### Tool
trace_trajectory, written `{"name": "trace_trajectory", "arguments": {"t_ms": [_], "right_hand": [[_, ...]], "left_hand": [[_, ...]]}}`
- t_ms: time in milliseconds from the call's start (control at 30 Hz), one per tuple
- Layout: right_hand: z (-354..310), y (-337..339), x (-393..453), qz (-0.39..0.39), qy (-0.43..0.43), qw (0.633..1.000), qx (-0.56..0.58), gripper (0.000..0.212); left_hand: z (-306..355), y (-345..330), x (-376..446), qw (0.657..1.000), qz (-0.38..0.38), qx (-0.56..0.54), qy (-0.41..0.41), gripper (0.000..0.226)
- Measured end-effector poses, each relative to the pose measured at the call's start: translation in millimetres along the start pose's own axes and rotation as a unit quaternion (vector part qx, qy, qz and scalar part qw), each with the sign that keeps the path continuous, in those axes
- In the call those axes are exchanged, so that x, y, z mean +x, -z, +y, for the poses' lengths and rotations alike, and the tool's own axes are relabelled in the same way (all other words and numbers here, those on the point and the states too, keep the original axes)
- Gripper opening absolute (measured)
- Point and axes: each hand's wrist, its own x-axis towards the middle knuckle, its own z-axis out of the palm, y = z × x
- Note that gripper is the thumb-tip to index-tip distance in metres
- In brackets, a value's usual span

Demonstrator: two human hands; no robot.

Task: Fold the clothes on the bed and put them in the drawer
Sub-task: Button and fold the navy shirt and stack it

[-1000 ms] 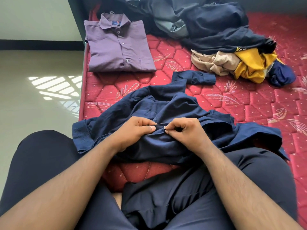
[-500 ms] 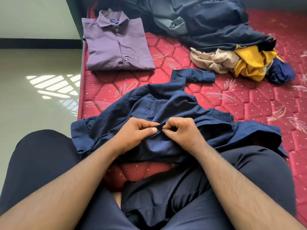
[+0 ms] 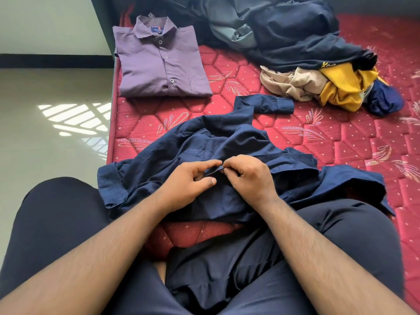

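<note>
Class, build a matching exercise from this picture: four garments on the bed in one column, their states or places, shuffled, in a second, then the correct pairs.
Column one:
1. purple shirt
2. navy shirt
3. yellow garment
4. beige garment

Column two:
A. pinched by both hands at its front edge
B. crumpled, between the navy shirt's cuff and the yellow garment
C. folded flat, buttoned, near the bed's left edge
D. bunched up at the pile's right end

Pairs: 1-C, 2-A, 3-D, 4-B
</note>
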Motion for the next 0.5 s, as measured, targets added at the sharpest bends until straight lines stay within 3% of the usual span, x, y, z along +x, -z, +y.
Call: {"name": "trace_trajectory", "arguments": {"t_ms": [167,233,333,500], "right_hand": [[-5.4,4.3,-1.0,-0.001,0.027,0.999,-0.038,0.017],[-5.2,8.5,1.5,-0.072,-0.021,0.997,-0.008,0.015],[9.3,19.3,5.5,-0.217,-0.124,0.967,0.050,0.036],[14.1,28.5,5.9,-0.228,-0.131,0.954,0.141,0.021]], "left_hand": [[4.3,8.4,3.3,0.994,-0.067,0.068,0.048,0.026],[2.8,15.9,2.3,0.992,-0.070,0.093,0.050,0.027],[-4.2,39.0,-0.3,0.988,-0.074,0.104,0.088,0.037],[8.3,59.4,6.9,0.943,-0.134,0.275,0.131,0.031]]}}
